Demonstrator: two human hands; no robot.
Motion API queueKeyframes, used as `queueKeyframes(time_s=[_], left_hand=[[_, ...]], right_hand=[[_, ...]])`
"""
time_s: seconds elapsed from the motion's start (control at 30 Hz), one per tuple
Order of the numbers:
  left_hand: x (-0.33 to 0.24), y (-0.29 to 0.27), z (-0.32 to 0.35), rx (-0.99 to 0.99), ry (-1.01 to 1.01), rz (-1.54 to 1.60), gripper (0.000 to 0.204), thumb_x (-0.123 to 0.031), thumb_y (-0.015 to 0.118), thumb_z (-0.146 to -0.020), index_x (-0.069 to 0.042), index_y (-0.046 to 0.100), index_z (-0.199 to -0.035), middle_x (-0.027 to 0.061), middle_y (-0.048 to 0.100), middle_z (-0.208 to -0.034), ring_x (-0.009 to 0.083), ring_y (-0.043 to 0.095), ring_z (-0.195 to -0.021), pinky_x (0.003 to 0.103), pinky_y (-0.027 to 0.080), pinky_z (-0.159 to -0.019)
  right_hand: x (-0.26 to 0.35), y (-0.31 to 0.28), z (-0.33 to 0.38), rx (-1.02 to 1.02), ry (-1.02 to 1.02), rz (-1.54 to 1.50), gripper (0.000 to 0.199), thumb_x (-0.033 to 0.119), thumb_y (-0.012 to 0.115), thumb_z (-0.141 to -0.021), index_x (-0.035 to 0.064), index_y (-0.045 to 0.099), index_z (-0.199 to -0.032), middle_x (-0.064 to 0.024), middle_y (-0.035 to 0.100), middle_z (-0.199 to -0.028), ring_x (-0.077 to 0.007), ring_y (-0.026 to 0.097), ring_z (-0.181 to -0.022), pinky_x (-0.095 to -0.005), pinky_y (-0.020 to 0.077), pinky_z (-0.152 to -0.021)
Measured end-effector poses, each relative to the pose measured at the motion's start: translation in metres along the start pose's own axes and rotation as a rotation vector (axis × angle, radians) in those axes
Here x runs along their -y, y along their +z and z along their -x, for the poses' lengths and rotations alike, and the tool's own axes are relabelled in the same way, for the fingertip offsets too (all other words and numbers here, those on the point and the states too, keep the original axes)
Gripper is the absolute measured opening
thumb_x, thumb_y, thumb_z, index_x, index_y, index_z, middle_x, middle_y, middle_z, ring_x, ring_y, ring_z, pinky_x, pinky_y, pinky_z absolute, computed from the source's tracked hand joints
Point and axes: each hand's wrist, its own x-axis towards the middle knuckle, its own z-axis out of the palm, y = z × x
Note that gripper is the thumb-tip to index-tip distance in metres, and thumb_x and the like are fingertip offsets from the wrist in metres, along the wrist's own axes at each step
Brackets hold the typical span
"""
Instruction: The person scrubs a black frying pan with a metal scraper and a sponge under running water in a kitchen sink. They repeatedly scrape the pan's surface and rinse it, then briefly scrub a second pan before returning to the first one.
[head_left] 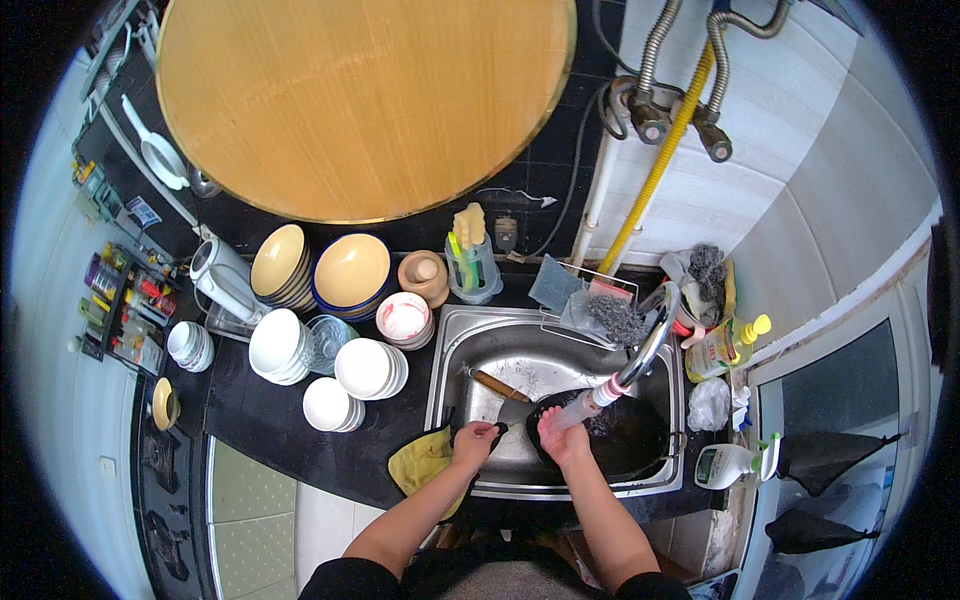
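Note:
A dark wok [630, 455] sits in the steel sink [447, 345], tilted toward its right side, with a loop handle at its right edge. My left hand [477, 443] is closed on a small black piece at the wok's left, which looks like its other handle. Under the faucet [648, 350], my right hand [562, 435] is palm up with its fingers apart, water running onto it. Beside the wok lies a wooden-handled tool [500, 386] with a grey blade, partly hidden. A yellow cloth [420, 462] hangs over the counter edge near my left forearm.
Left of the sink stand stacks of white bowls [368, 368] and cream bowls [352, 272]. A wire rack [585, 310] with steel wool spans the sink's back. A yellow detergent bottle [715, 350] and a spray bottle [725, 465] stand at right. A large round board [370, 100] leans behind.

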Motion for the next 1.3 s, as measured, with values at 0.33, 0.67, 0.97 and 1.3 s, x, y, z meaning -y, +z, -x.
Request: queueKeyframes(time_s=[0.33,0.67,0.97,1.3], left_hand=[[-0.002,-0.065,0.042,-0.049,-0.026,0.14,0.019,-0.014,0.068,-0.079,0.002,0.064,-0.09,0.0057,0.063,-0.073,0.0123,0.057,-0.067,0.026,0.047,-0.064],[-0.003,-0.098,0.031,-0.046,0.026,0.088,0.017,-0.01,0.068,-0.079,0.002,0.063,-0.09,0.0088,0.064,-0.076,0.0141,0.059,-0.068,0.027,0.047,-0.064],[0.014,-0.106,0.016,-0.109,0.113,-0.052,0.019,-0.015,0.07,-0.077,-0.002,0.066,-0.091,0.0081,0.064,-0.08,0.0144,0.059,-0.068,0.029,0.048,-0.063],[0.007,-0.104,-0.002,-0.049,0.137,-0.025,0.018,-0.013,0.068,-0.076,0.0,0.064,-0.088,0.0154,0.063,-0.085,0.0255,0.062,-0.074,0.033,0.049,-0.068]], right_hand=[[-0.087,0.041,-0.11,0.207,0.132,0.204,0.026,0.022,0.042,-0.094,-0.0008,0.055,-0.093,-0.0142,0.06,-0.095,-0.0281,0.058,-0.092,-0.0402,0.0465,-0.087],[-0.14,0.097,-0.229,0.054,-0.328,0.375,0.032,0.023,0.044,-0.092,0.0046,0.051,-0.117,-0.0096,0.059,-0.103,-0.0219,0.058,-0.089,-0.0378,0.0444,-0.086],[-0.051,-0.014,-0.124,-0.183,-0.151,-0.008,0.028,0.022,0.044,-0.09,0.0046,0.056,-0.108,-0.0109,0.058,-0.112,-0.0262,0.055,-0.108,-0.0435,0.046,-0.09],[-0.073,0.038,-0.08,-0.106,-0.194,0.263,0.018,0.012,0.057,-0.081,-0.0001,0.062,-0.094,-0.0111,0.064,-0.092,-0.022,0.061,-0.082,-0.0329,0.048,-0.081]])
